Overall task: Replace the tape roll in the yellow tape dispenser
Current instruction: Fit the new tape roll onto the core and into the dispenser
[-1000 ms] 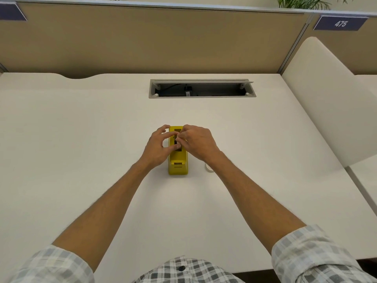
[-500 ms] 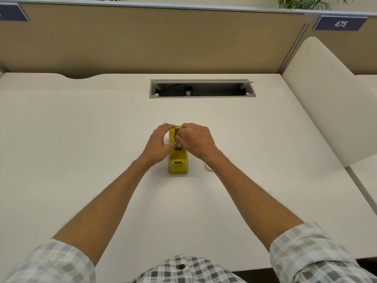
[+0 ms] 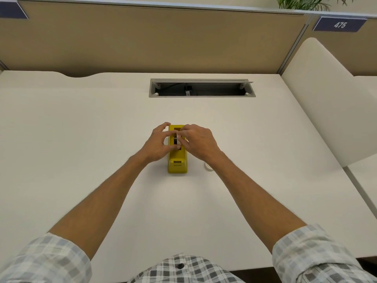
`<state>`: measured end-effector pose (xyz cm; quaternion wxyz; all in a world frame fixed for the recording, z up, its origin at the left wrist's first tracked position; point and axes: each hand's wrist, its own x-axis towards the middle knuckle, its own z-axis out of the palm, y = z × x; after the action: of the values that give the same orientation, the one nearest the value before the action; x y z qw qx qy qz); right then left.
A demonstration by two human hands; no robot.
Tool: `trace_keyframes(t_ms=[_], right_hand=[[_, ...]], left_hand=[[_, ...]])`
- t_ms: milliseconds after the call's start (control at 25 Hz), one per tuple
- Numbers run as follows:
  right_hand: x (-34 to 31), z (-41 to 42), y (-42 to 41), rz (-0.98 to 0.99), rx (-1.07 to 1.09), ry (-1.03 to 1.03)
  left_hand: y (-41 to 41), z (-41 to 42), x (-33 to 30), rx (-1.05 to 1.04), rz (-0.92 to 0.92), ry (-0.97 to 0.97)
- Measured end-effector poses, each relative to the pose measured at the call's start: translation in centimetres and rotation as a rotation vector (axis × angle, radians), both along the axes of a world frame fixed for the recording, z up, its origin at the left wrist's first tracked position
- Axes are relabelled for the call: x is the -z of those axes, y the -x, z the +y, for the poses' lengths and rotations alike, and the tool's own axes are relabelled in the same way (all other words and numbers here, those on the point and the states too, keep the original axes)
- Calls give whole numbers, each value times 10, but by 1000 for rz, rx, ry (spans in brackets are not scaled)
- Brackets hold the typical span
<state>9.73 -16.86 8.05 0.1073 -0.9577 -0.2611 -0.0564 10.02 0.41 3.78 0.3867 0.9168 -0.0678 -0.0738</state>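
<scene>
Seen from above, looking down at a pale desk point(image 3: 102, 139). Directly between both hands, a yellow tape dispenser point(image 3: 177, 160), long axis running straight away from the body: cutter end nearest the wearer, roll well at the far end, right under the fingertips. Left hand point(image 3: 158, 145) curled against the dispenser's left flank, thumb low by the slot, index finger arched over the far corner. Right hand point(image 3: 199, 142) leaning in from the right side, fingertips pinched together over the open well. Inside the well, a small dark tape core point(image 3: 175, 139), partly hidden by fingers; impossible to tell whether the right fingers actually grip the core or only touch it, and whether any tape remains on it. Both hands equally near the well, meeting above it, almost touching each other.

Just beside the right wrist, on the outer side, a sliver of a pale ring point(image 3: 208, 168) lying flat on the desk, mostly hidden behind the forearm; likely the fresh tape roll, though too little visible to be sure.

Probably the removal step: old core not yet lifted clear. Coming move likely a straight upward pull out of the well, left hand bracing the body down. New roll closest to the right hand for the swap.

Beyond the hands, an open cable tray point(image 3: 202, 88) set into the desk.
</scene>
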Motion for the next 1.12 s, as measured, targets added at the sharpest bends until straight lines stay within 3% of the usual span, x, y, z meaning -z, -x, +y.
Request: trace_keyframes(t_ms=[360,520,640,760,920,1120], right_hand=[[1,1,-1,10,6,-17],[1,5,-2,-10,51,-48],[4,6,-2,27,109,-125],[9,8,-2,125,229,-285],[19,7,1,306,415,-616],[25,7,1,354,451,-739]], left_hand=[[9,-4,1,-49,-153,4],[16,-8,1,-43,-233,95],[18,-9,-2,-68,-189,164],[13,-10,-7,-80,-182,202],[10,-12,-6,-45,-120,-6],[7,-8,-8,8,-131,-33]])
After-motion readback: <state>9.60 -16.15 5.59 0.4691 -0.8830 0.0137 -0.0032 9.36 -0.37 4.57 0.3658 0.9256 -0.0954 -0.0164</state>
